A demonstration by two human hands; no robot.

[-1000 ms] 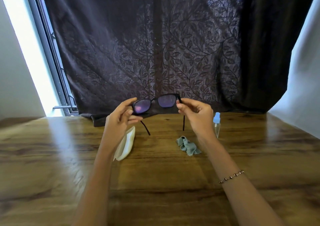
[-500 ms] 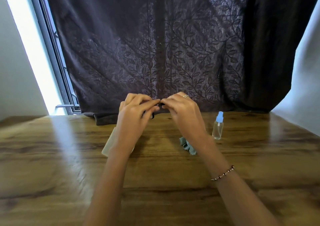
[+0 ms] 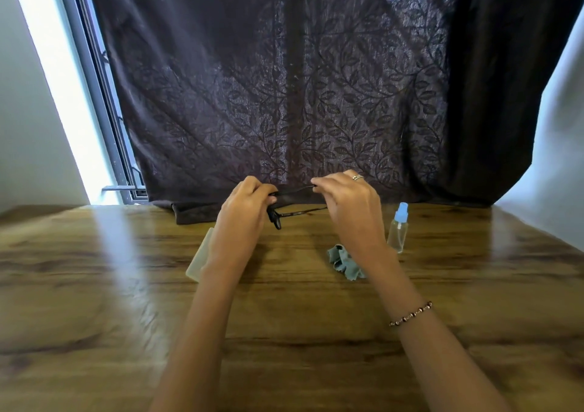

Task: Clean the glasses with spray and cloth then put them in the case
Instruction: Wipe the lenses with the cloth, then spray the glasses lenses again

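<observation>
The black glasses (image 3: 295,209) hang between my two hands above the far part of the wooden table (image 3: 126,301), seen edge-on with one temple folded across. My left hand (image 3: 245,219) grips their left end and my right hand (image 3: 350,206) pinches the right end. A pale cream case (image 3: 199,261) lies on the table, mostly hidden under my left wrist. The crumpled grey-green cloth (image 3: 343,261) lies beside my right wrist. A small clear spray bottle (image 3: 398,230) with a blue cap stands upright to the right of it.
A dark leaf-patterned curtain (image 3: 284,95) hangs right behind the table, its hem resting on the far edge. A bright window frame (image 3: 94,95) is at the left and a white wall at the right.
The glasses were held up with lenses facing me and temples hanging down. My hands then came together at the frame and have now spread apart again, with the glasses tilted flat and a temple folded in.
</observation>
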